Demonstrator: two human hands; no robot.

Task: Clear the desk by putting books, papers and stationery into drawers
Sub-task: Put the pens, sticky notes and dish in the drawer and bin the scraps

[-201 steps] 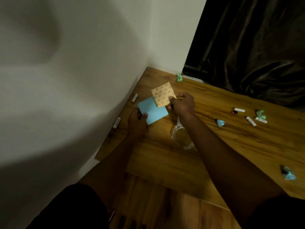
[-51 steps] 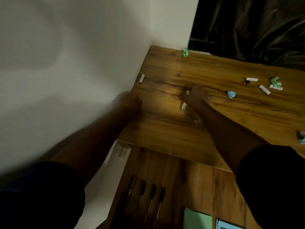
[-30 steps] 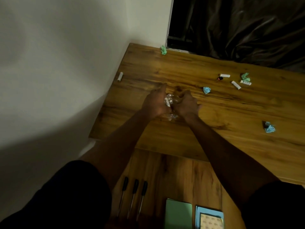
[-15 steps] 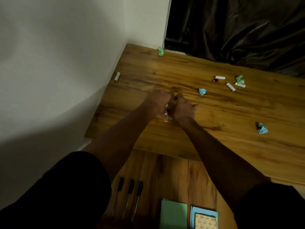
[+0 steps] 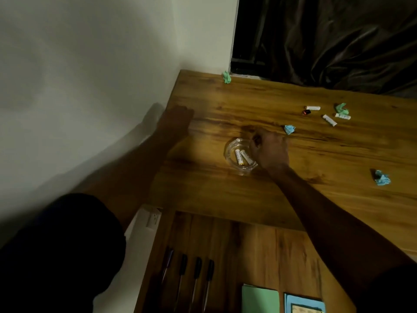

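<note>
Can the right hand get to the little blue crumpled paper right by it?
Probably yes. The blue crumpled paper lies just beyond the right hand on bare desk, with nothing between them.

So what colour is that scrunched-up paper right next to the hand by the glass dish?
Light blue. The crumpled paper shows clearly in the head view, the only one.
</note>
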